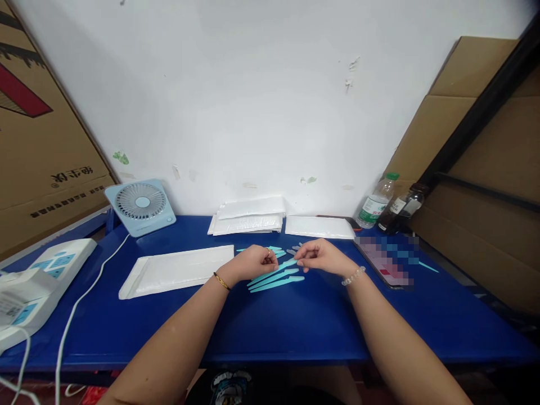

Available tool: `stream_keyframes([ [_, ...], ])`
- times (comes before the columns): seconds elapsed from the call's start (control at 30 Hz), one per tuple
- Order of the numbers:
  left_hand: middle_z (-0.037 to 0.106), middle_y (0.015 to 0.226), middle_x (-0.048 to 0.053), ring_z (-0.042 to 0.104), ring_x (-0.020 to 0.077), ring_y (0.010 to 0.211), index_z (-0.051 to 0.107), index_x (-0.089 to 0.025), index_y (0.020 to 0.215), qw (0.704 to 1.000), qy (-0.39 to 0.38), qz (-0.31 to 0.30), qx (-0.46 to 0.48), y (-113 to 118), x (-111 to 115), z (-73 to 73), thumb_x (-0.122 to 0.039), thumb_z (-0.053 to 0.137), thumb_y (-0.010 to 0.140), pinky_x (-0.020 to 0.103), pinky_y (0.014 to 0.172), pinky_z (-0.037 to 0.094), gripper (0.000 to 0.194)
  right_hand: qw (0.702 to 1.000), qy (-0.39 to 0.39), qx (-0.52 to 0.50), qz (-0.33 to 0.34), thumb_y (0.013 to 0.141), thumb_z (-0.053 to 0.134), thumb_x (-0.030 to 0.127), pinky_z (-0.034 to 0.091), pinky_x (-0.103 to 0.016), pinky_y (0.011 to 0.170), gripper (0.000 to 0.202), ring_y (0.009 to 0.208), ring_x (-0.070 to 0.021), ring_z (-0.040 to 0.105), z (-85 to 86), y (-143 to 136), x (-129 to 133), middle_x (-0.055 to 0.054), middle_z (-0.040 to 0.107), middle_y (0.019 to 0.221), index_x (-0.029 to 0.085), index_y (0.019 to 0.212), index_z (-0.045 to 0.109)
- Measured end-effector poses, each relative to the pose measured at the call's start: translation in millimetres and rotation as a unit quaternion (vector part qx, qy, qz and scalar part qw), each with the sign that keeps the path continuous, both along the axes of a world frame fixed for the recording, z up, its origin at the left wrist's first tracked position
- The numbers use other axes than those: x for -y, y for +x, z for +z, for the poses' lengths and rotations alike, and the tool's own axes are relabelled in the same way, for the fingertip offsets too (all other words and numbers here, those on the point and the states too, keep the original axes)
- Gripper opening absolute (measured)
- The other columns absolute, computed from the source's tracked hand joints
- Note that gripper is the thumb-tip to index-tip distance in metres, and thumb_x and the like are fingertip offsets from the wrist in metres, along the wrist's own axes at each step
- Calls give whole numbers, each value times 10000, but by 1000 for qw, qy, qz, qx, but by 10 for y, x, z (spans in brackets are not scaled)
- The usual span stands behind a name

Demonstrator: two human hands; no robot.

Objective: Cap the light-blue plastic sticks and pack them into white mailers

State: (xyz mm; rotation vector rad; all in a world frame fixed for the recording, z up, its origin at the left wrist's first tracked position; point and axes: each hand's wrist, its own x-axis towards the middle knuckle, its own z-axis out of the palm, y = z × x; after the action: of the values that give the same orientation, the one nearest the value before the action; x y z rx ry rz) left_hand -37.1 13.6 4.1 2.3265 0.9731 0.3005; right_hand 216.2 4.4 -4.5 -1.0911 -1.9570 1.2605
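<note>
Several slim teal plastic sticks (276,284), each with a notched, wider end, lie fanned on the blue table between my hands. My right hand (324,257) is closed, its thumb and fingertips pinching the wider end of one teal stick (289,263). Just left of it, my left hand (253,263) has its fingers curled together over the sticks; what they hold, if anything, is hidden. More teal sticks (276,248) and a few greyish clear ones (292,251) lie behind the hands. A white padded mailer (181,271) rests flat beside my left hand.
White mailers (248,216) are stacked by the wall, with another mailer (319,227) to their right. A phone (382,261), a water bottle (375,205) and a dark bottle (400,211) stand right. At left are a fan (143,202), power strip (50,281) and white cable (86,287).
</note>
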Motion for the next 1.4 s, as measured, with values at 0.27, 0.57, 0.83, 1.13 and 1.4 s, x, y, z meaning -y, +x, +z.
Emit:
stream_keyframes([
  [0.27,666,950,64,597,217,853,667,-201,886,956,233,98,-146,-21,-124,-83,-268,589,765,278,682,396,159,926,253,256,-117,772,600,254,458,-257,675,136,730,-150,590,-196,-81,-169,-52,619,867,193,853,692],
  [0.57,669,737,69,593,185,643,644,-171,733,937,281,89,-188,29,-157,-144,-177,463,786,280,598,341,189,879,304,341,-135,767,532,163,382,-233,614,94,671,-132,570,-225,-164,-187,-50,620,864,179,788,623],
  [0.83,659,736,60,586,169,656,625,-169,750,942,278,97,-162,5,-135,-61,-181,455,790,266,596,324,175,935,257,231,-81,851,470,219,398,-239,610,167,634,-133,551,-97,-66,-123,-20,648,773,196,866,634],
  [1.13,653,753,62,583,163,673,620,-165,757,948,279,71,-138,49,-99,-57,-194,440,817,267,629,351,192,931,288,219,-43,845,466,152,437,-260,714,200,784,-155,597,-98,-211,-87,-47,664,895,200,891,654],
  [1.4,670,811,30,597,164,750,649,-208,858,978,187,46,-78,32,-94,-93,-323,499,831,249,661,380,191,949,227,214,-42,828,489,201,443,-261,674,205,733,-159,612,-59,10,-88,-35,688,877,213,896,682],
])
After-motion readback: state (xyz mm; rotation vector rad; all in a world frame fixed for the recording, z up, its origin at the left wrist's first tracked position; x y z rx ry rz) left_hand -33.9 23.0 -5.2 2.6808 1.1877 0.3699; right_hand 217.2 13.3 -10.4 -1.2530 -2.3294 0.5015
